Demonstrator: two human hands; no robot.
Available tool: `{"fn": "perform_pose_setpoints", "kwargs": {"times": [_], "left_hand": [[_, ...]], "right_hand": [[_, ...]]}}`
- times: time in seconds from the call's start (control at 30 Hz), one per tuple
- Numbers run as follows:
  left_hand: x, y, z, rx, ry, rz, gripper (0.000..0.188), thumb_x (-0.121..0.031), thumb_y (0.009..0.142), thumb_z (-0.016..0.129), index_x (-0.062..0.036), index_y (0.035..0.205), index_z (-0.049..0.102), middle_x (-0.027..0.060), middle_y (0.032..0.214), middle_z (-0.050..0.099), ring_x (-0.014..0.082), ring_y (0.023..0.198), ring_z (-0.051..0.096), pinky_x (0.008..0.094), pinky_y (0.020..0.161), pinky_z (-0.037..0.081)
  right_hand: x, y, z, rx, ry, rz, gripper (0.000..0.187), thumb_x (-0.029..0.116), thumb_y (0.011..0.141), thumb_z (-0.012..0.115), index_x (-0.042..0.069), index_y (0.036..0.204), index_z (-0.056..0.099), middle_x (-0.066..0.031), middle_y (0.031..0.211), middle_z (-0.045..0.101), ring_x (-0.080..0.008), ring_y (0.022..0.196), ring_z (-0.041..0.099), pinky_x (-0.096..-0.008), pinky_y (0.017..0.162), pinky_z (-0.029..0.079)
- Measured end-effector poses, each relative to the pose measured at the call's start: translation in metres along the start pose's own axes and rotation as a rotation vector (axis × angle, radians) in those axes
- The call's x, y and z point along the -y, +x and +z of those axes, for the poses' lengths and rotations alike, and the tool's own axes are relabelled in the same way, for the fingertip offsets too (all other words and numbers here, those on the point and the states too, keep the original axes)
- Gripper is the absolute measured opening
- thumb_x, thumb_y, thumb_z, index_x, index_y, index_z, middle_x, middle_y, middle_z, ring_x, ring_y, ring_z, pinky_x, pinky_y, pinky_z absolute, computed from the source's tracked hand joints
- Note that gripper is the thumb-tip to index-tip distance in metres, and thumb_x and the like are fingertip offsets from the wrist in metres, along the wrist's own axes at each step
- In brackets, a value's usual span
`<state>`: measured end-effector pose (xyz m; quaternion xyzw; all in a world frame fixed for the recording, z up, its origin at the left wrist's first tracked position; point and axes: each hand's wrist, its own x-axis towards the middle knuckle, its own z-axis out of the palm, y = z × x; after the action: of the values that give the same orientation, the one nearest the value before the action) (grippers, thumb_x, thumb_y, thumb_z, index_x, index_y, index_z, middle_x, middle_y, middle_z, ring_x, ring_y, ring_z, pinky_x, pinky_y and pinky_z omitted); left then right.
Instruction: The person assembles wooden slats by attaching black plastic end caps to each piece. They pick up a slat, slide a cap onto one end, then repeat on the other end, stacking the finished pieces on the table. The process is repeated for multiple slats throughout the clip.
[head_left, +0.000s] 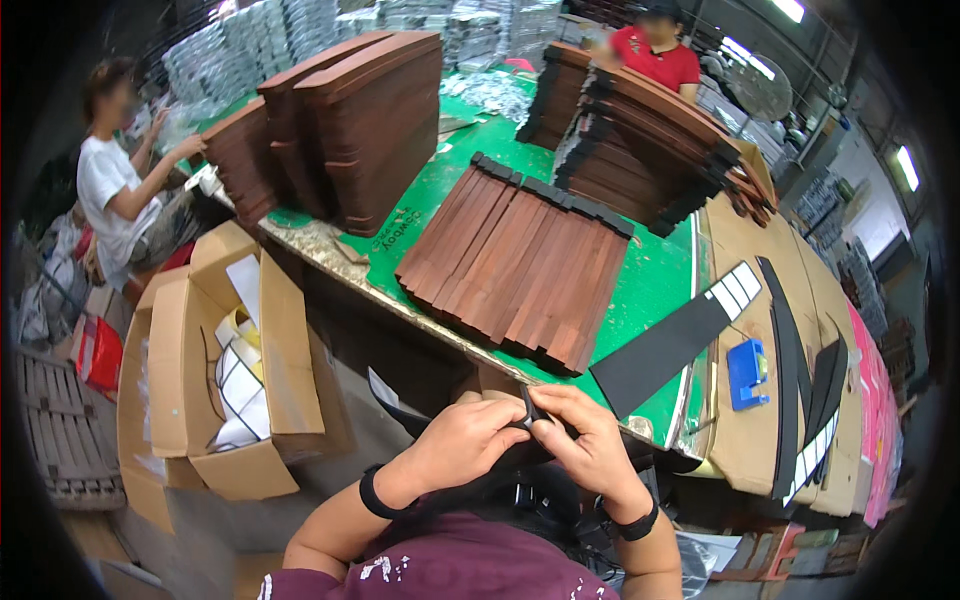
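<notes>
Close to my body, at the table's near edge, both hands meet over a thin black strip. My left hand pinches it between thumb and fingers, and my right hand pinches it just beside. A curved black piece with a pale face shows left of my left hand; whether it joins the held strip I cannot tell. Beyond my hands lies a row of reddish-brown wooden slats with black far ends. To the right rests a wide black sheet with white rectangles at its far end.
Tall stacks of brown boards and black-edged boards stand on the green tabletop. An open carton holds white scraps at left. A blue holder and black strips lie right. Two people are across the table.
</notes>
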<state>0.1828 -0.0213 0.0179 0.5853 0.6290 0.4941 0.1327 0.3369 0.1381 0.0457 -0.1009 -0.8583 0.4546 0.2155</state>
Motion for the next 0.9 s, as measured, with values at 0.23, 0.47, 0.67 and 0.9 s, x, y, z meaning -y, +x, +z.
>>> {"fn": "perform_pose_setpoints", "kwargs": {"times": [0.23, 0.47, 0.67, 0.9], "left_hand": [[0.028, -0.003, -0.002, -0.252, -0.258, -0.226, 0.025, -0.021, 0.112, 0.058, -0.0003, 0.107, 0.071, 0.0126, 0.084, 0.072, 0.0218, 0.076, 0.072, 0.033, 0.071, 0.055], [0.037, 0.028, 0.0, -0.064, -0.399, -0.374, 0.029, -0.012, 0.103, 0.07, -0.0021, 0.13, 0.07, 0.0049, 0.1, 0.071, 0.0113, 0.084, 0.066, 0.0269, 0.079, 0.054], [0.025, 0.056, 0.034, 0.083, -0.122, -0.11, 0.029, -0.019, 0.095, 0.082, -0.004, 0.119, 0.079, 0.0106, 0.108, 0.072, 0.026, 0.087, 0.072, 0.0352, 0.078, 0.058], [0.016, 0.065, 0.05, 0.107, 0.0, -0.223, 0.027, -0.024, 0.093, 0.084, -0.0037, 0.109, 0.078, 0.0089, 0.098, 0.069, 0.0235, 0.08, 0.072, 0.0366, 0.071, 0.058]], "right_hand": [[-0.016, 0.017, -0.012, -0.213, 0.098, 0.197, 0.022, 0.01, 0.11, 0.058, -0.005, 0.113, 0.073, -0.0116, 0.094, 0.07, -0.018, 0.079, 0.071, -0.0307, 0.075, 0.058], [-0.037, 0.018, -0.067, 0.135, 0.098, 0.093, 0.018, -0.006, 0.096, 0.069, -0.001, 0.113, 0.075, -0.0123, 0.094, 0.073, -0.0211, 0.084, 0.074, -0.032, 0.076, 0.057], [-0.042, 0.013, -0.072, 0.205, -0.001, 0.072, 0.02, -0.005, 0.094, 0.07, 0.002, 0.113, 0.076, -0.0126, 0.107, 0.074, -0.0276, 0.093, 0.073, -0.0358, 0.082, 0.058], [-0.063, 0.007, -0.078, 0.141, 0.09, 0.102, 0.049, 0.002, 0.089, 0.078, 0.003, 0.137, 0.065, -0.0138, 0.108, 0.072, -0.0293, 0.094, 0.071, -0.0383, 0.083, 0.057]]}}
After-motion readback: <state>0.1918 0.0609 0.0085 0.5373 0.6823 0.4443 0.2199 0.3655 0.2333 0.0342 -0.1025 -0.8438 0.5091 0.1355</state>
